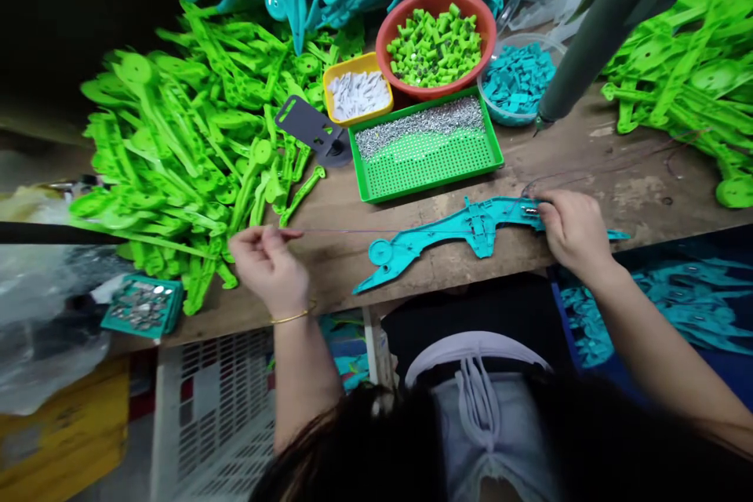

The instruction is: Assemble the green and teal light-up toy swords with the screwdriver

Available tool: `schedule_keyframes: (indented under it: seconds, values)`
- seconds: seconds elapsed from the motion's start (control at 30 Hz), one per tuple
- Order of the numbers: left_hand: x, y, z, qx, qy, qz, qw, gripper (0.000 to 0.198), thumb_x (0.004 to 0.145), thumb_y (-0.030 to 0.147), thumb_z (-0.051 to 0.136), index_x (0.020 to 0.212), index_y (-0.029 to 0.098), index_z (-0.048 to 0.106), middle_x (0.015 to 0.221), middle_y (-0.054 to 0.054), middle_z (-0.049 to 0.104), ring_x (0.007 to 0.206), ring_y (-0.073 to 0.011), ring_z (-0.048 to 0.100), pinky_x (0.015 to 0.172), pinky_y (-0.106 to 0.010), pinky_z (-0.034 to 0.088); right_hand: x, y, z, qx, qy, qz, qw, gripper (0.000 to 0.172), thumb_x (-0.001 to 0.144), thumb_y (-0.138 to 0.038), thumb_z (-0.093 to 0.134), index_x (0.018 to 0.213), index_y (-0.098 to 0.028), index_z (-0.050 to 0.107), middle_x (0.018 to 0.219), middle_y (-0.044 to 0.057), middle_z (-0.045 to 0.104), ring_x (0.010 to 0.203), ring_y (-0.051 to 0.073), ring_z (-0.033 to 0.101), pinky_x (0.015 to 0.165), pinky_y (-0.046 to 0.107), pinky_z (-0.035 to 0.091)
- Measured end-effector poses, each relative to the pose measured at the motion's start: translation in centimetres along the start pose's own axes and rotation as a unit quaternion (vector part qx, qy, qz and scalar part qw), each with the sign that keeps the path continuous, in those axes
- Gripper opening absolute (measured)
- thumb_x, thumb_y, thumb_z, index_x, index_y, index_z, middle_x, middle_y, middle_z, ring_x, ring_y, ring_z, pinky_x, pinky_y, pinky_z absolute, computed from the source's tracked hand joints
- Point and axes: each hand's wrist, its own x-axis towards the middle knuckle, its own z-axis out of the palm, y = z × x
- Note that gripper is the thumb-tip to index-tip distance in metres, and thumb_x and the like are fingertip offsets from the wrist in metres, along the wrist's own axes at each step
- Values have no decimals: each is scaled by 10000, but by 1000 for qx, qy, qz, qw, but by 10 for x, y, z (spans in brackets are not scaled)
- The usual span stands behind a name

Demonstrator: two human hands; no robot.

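A long turquoise plastic shell half [423,234] lies on the wooden bench with its ribbed inner side up. My right hand [576,231] is closed over its right-hand part, fingers pressed on it beside a small shiny metal piece [530,210]. Off the left end of the shell, my left hand [269,265] pinches a thin reddish wire [341,231]. That wire runs taut to the right, across the shell. Where it ends under my right fingers is hidden.
Bright green plastic parts [170,149] are heaped at left. Behind the shell stand a green tray [432,176] of screws, a yellow box [358,119] of white pieces, a red bowl [385,55] and a clear tub [518,120]. A dark pole [605,39] slants in at right.
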Motion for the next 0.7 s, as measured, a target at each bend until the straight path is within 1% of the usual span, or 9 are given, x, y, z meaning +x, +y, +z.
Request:
schedule_keyframes:
  seconds: [0.03, 0.1, 0.2, 0.33, 0.4, 0.47, 0.53, 0.6, 0.7]
  values:
    - [5, -13, -11, 58, -13, -15, 998, 168, 901, 368, 492, 866, 211, 445, 692, 36, 581, 664, -152, 634, 728, -326, 507, 1, 0, -1, -6, -1, 5, 1000, 366, 975, -389, 318, 1032, -192, 622, 986, 103, 693, 921, 262, 605, 819, 397, 408]
    - [9, -34, -25, 104, -34, -31, 994, 156, 860, 344, 553, 834, 197, 508, 675, 27, 592, 664, -161, 611, 715, -325, 492, 3, 2, -2, -19, -3, 5, 1000, 331, 966, -377, 352, 1001, -194, 626, 959, 100, 693, 900, 262, 606, 809, 396, 407]
    - [1, -50, -31, 127, -50, -45, 990, 175, 835, 365, 588, 809, 195, 558, 693, 24, 604, 680, -163, 597, 704, -318, 485, 6, 4, -4, -31, -6, -2, 999, 283, 952, -347, 388, 993, -194, 623, 962, 97, 694, 903, 265, 610, 811, 400, 413]
    - [-12, -49, -31, 99, -66, -59, 991, 237, 832, 422, 597, 842, 186, 578, 749, 12, 621, 713, -154, 611, 717, -294, 496, 5, -2, -13, -47, 16, -11, 999, 201, 922, -316, 456, 927, -190, 613, 966, 105, 690, 931, 276, 608, 817, 410, 428]
    - [-16, -44, -30, 101, -72, -56, 991, 250, 829, 426, 603, 858, 178, 594, 776, 3, 627, 735, -153, 613, 739, -287, 498, 4, -9, -18, -23, 48, -35, 998, 165, 912, -300, 483, 909, -187, 604, 949, 105, 681, 938, 263, 610, 834, 403, 444]
    - [-18, -39, -29, 114, -77, -48, 989, 255, 829, 428, 601, 862, 176, 604, 791, -2, 630, 751, -157, 611, 755, -290, 497, 3, -17, -21, 19, 61, -81, 995, 164, 907, -278, 495, 977, -179, 606, 976, 111, 667, 963, 247, 606, 858, 393, 464]
    - [-19, -36, -28, 116, -78, -46, 989, 260, 830, 434, 594, 862, 177, 604, 797, -5, 632, 760, -162, 613, 759, -297, 499, 5, -21, -20, 30, 31, -142, 989, 240, 899, -237, 496, 1105, -173, 602, 1121, 136, 635, 1062, 256, 574, 907, 410, 467]
    - [-19, -36, -27, 109, -76, -48, 990, 264, 829, 439, 594, 865, 178, 603, 798, -6, 630, 764, -162, 615, 768, -303, 502, 10, -21, -16, -4, -23, -192, 981, 306, 894, -201, 488, 1178, -187, 602, 1297, 154, 559, 1172, 290, 508, 950, 459, 448]
    - [-18, -36, -30, 94, -68, -54, 992, 271, 825, 443, 606, 869, 175, 604, 792, -3, 624, 757, -156, 615, 785, -307, 506, 19, -15, -10, -36, -68, -216, 973, 232, 914, -234, 484, 1066, -204, 658, 1381, 135, 508, 1219, 309, 453, 972, 494, 430]
